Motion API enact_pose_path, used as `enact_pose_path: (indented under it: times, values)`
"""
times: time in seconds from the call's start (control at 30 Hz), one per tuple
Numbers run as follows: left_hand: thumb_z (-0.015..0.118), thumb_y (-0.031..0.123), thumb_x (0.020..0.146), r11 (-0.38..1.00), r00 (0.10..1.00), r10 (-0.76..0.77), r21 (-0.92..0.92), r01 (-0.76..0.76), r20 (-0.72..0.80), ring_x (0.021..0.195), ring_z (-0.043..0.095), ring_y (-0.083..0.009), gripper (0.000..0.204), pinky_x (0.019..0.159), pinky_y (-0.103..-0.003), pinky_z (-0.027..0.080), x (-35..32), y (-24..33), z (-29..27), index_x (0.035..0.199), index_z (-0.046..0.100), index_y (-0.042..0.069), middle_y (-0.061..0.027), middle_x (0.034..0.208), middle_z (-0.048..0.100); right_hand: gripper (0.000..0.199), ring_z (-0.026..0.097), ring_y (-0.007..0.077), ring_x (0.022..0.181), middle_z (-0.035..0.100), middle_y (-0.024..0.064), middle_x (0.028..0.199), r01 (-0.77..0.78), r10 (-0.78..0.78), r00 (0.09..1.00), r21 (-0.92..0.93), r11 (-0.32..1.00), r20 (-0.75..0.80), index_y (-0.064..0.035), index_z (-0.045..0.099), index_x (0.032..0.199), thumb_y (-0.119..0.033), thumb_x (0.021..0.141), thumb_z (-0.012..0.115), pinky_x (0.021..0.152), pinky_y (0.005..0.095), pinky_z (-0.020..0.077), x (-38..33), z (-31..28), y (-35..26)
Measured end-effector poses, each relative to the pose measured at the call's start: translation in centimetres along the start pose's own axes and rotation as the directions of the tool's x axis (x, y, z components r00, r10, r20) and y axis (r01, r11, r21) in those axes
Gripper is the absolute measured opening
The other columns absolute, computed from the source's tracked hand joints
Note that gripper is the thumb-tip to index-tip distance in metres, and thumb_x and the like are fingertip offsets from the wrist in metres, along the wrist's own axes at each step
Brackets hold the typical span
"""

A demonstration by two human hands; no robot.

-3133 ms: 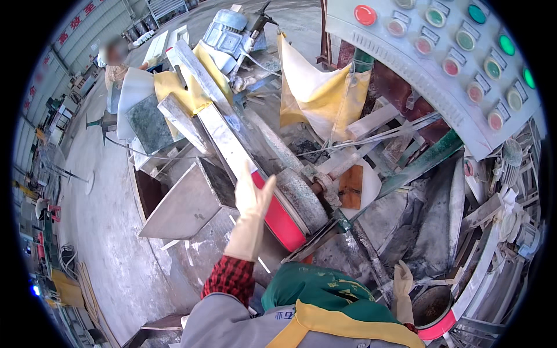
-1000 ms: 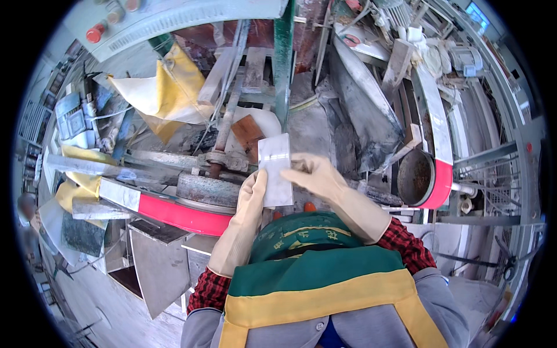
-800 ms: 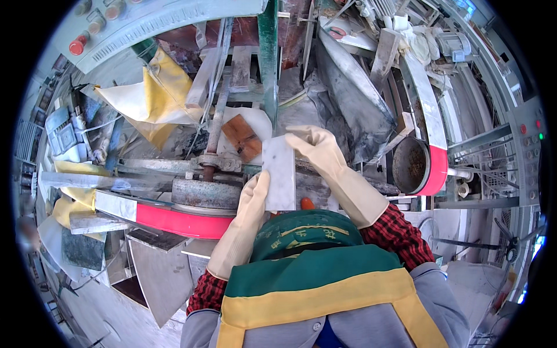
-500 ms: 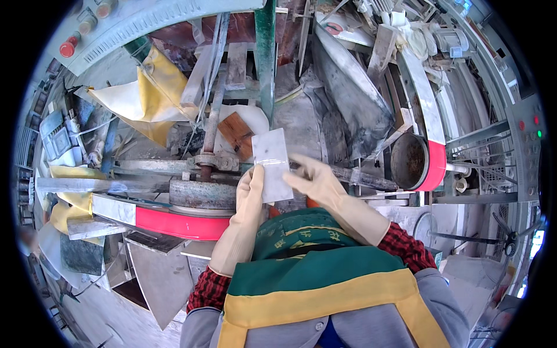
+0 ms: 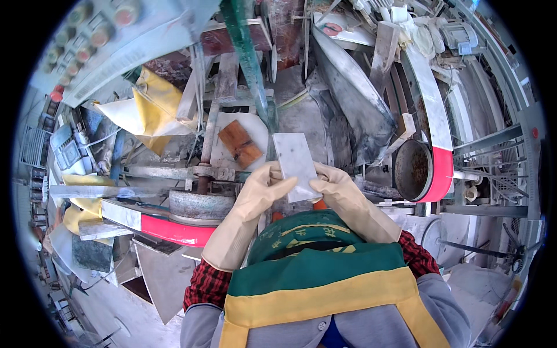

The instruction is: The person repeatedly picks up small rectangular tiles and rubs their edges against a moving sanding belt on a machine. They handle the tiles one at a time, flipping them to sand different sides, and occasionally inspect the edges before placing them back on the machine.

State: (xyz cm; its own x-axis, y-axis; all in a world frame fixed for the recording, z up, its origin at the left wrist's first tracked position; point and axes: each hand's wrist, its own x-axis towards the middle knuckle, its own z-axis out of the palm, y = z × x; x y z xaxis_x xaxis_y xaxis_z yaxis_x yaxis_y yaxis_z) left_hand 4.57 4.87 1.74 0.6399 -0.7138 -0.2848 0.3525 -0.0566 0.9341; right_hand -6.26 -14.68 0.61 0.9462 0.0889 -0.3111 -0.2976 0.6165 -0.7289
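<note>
A flat white stone tile (image 5: 295, 165) with faint grey spots is held up in front of my green apron, its top edge leaning to the left. My left hand (image 5: 261, 188), in a cream rubber glove, grips its lower left side with the thumb across the face. At the lower right edge my right hand (image 5: 336, 187), in a matching glove, pinches the tile, with its thumb on the front. The fingers behind the tile are hidden. Beyond the tile, a brown wooden block (image 5: 239, 144) lies on a white surface.
Belt machines flank me: a belt with a red section (image 5: 177, 230) on the left, another belt (image 5: 442, 174) round a drum on the right. A control panel (image 5: 145, 43) with knobs hangs at upper left. Yellow-and-white sheeting (image 5: 154, 107) and a grey curved guard (image 5: 354, 87) stand ahead.
The tile has moved right and tilted, its top edge now leaning left. My right hand has closed on its lower right edge. My left hand has shifted right with it. The view has shifted slightly.
</note>
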Motion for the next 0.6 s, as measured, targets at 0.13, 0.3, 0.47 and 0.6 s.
enact_pose_path:
  times: [0.13,0.3,0.47,0.6]
  values:
    - [0.071,0.023,0.094,0.998,0.944,0.019,0.06,0.001,-0.328,0.082,0.065,-0.0114,0.037,0.072,-0.025,0.053,4.2,-1.1,1.0,0.117,0.06,-0.004,-0.0075,0.096,0.07,0.063,0.061,0.0064,0.09,0.068,0.0016,0.108,0.026,-0.026,0.999,0.024,0.999,-0.02,0.0039,0.047,0.143,-0.023,0.091,0.072,0.078,0.0227,0.0492,-0.9,-1.7,-1.0]
    - [0.061,0.036,0.099,0.996,0.9,-0.07,-0.077,0.04,-0.43,0.073,0.068,-0.0147,0.04,0.069,-0.026,0.058,8.4,-2.2,-0.1,0.117,0.06,0.0,-0.0129,0.095,0.072,0.057,0.061,0.0064,0.093,0.068,0.0023,0.109,0.098,-0.094,0.993,0.051,0.994,-0.073,0.0021,0.051,0.141,-0.021,0.091,0.068,0.08,0.0222,0.0483,-3.0,-2.7,-3.8]
    - [0.065,0.032,0.098,0.992,0.894,-0.126,-0.052,0.114,-0.431,0.082,0.068,-0.0117,0.04,0.072,-0.024,0.058,7.8,-3.2,-0.7,0.122,0.057,0.001,-0.0116,0.103,0.071,0.048,0.063,0.0081,0.088,0.068,0.005,0.109,0.429,-0.404,0.823,-0.031,0.903,-0.399,0.001,0.056,0.136,-0.011,0.09,0.067,0.074,0.022,0.0504,-4.6,-11.9,-4.5]
    - [0.066,0.031,0.096,0.988,0.832,-0.149,-0.123,0.097,-0.535,0.083,0.068,-0.0111,0.039,0.073,-0.023,0.057,5.2,-5.0,-3.9,0.123,0.058,0.004,-0.009,0.104,0.07,0.044,0.067,0.0174,0.088,0.067,0.0095,0.11,0.482,-0.512,0.307,-0.333,0.811,-0.802,0.0008,0.056,0.134,-0.001,0.09,0.061,0.075,0.03,0.0576,-7.1,-21.2,-6.5]
